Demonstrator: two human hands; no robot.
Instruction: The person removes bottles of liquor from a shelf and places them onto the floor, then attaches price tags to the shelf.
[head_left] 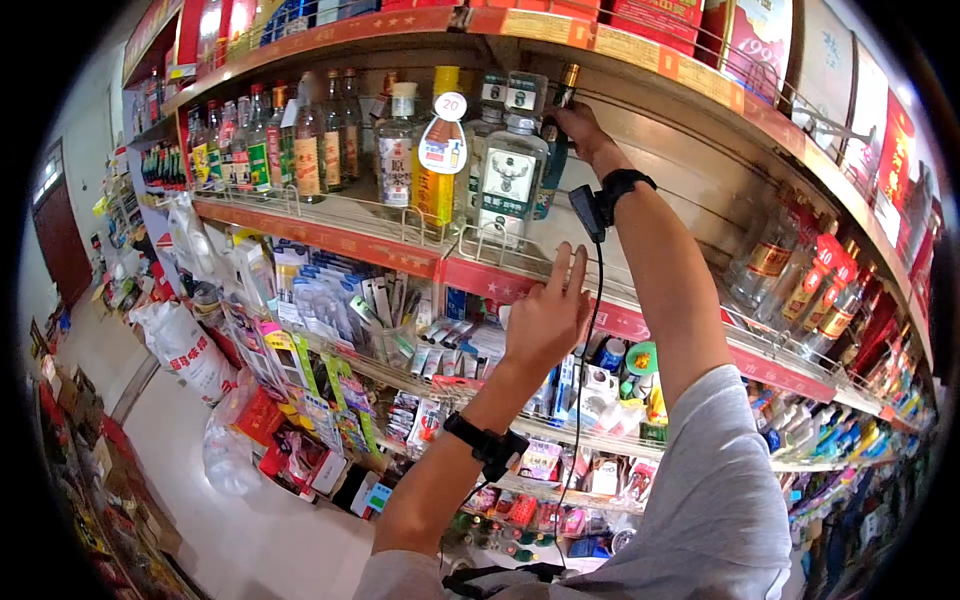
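Observation:
My right hand (582,128) reaches onto the upper shelf and is closed around the neck of a dark blue-green bottle (553,172) with a gold cap. That bottle stands upright beside a clear square bottle (512,170) with a deer-head label, which partly covers it. In front of the red shelf edge (490,280), my left hand (548,315) is raised with some fingers stretched upward and nothing in it. Left of the square bottle are a yellow bottle (433,200) with a round "20" tag and a clear bottle (393,165) with a white label.
More liquor bottles (308,150) line the shelf's left side, and others (800,275) stand at the right behind a low wire rail (760,335). Boxes (655,22) fill the shelf above. Toothbrush packs (325,290) hang below. A white sack (185,350) rests at the left. A cable (590,330) hangs from my right wrist.

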